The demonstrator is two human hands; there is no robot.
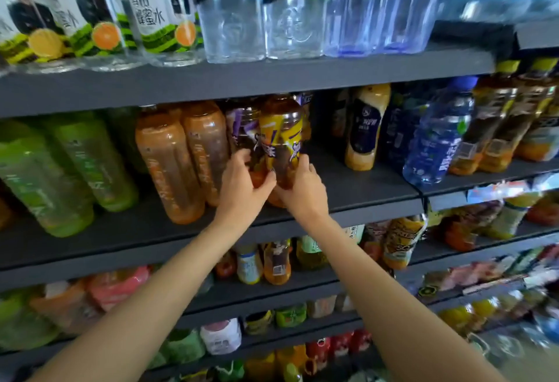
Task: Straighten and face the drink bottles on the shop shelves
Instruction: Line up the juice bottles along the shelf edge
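On the dark middle shelf [357, 197] stand two brown tea bottles side by side, one with a purple label [243, 127] and one with a yellow label [281, 133]. My left hand [245, 182] grips the lower part of the purple-label bottle, fingers curled round it. My right hand [302, 185] grips the base of the yellow-label bottle. Both bottles stand close to upright near the shelf's front. Their caps are hidden behind the shelf above.
Left of the hands stand orange-brown bottles [169, 163] and green bottles [75, 163]. To the right are a bare stretch of shelf, a cream bottle [364, 127] and a blue water bottle [438, 139]. Clear water bottles [233, 18] fill the shelf above; more drinks line the shelves below.
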